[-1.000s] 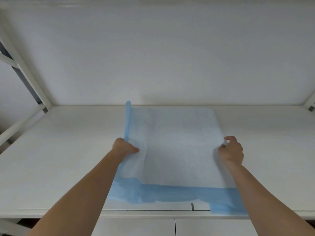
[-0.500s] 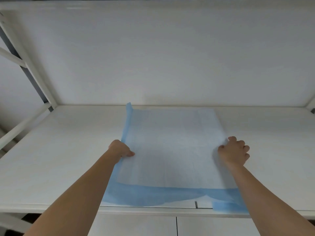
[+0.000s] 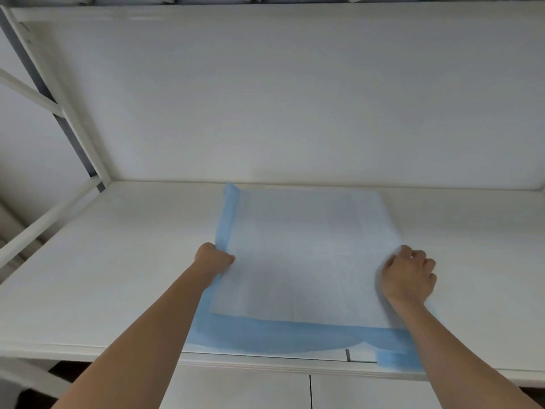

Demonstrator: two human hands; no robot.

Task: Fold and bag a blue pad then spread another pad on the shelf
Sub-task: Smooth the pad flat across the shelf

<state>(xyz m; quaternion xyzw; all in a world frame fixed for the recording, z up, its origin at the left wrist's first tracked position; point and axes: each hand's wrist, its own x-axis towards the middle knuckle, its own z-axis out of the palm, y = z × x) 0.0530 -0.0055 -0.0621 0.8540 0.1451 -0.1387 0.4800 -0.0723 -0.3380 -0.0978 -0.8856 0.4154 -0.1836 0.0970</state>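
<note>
so your left hand was curled up tight, pinching the left edge of the blue pad about halfway along, thumb on top of the sheet and the other fingers tucked out of sight under it. your right hand was on the right edge at about the same level, fingers bent with the knuckles up; the edge looked gathered under the thumb side, but its fingertips were hidden, so how much of the sheet it really had I couldn't tell. the pad itself lay spread out on the white shelf, white quilted middle facing up, blue border showing along the left and near sides, far edge close to the back panel. the near right corner hung over the shelf's front lip, partly covered by your right forearm. the far left corner was curled up a bit
</note>
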